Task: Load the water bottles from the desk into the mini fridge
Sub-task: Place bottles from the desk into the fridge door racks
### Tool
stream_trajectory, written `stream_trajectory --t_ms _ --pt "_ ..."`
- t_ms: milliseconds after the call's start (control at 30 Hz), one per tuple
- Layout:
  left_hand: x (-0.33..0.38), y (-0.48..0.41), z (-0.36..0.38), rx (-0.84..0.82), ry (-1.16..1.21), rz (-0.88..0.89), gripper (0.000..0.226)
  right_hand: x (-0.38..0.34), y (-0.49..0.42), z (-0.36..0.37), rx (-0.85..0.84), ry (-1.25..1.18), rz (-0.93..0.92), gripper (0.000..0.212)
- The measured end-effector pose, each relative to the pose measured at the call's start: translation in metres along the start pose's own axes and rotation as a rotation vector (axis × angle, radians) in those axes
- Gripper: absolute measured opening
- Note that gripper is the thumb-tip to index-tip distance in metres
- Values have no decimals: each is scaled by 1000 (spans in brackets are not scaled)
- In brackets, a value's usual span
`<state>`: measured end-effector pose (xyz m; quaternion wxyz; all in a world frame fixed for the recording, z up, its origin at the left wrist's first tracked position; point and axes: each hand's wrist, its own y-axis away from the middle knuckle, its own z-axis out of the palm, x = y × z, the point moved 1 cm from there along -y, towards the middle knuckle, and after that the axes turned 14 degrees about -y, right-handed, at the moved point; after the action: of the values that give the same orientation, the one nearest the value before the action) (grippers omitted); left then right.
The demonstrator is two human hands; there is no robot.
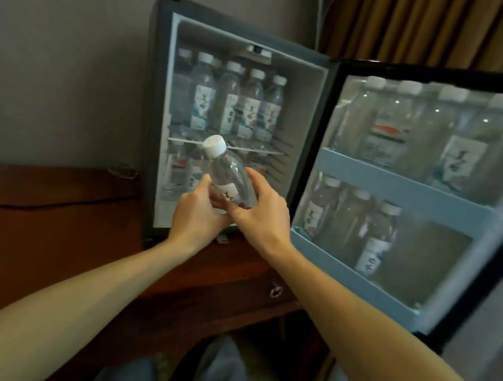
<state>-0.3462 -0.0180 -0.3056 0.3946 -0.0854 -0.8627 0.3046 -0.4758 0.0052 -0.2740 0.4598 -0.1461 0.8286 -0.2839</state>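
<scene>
A clear water bottle [225, 173] with a white cap and a white label is tilted, cap up and to the left, in front of the open mini fridge [154, 110]. My left hand [197, 215] grips its lower part from the left. My right hand [262, 210] wraps its body from the right. Both hands hold it just before the fridge's lower compartment. Several bottles stand on the upper wire shelf [248, 149], and a few more show behind my hands below it.
The fridge door [401, 188] swings open to the right, its two blue racks filled with bottles. The fridge stands on a dark wooden desk [51, 230] with a black cable [38, 205] across it. Brown curtains hang behind.
</scene>
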Motion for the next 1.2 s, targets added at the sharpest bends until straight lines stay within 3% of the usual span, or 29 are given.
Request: stream_trajectory --t_ms 300,400,633,733,1033,1200 --pt "86 30 80 -147 119 111 39 34 47 -109 205 132 93 71" --pt "112 43 92 -217 159 139 47 39 62 -137 243 171 115 74" --pt "151 66 119 -313 251 175 33 50 87 -181 311 174 140 71" --pt "159 72 129 -343 284 190 41 59 93 -190 329 178 146 71" --pt "170 81 152 -292 129 304 36 82 98 -202 410 54 239 65" --pt "167 85 165 -280 39 342 31 89 101 -202 402 29 298 49"
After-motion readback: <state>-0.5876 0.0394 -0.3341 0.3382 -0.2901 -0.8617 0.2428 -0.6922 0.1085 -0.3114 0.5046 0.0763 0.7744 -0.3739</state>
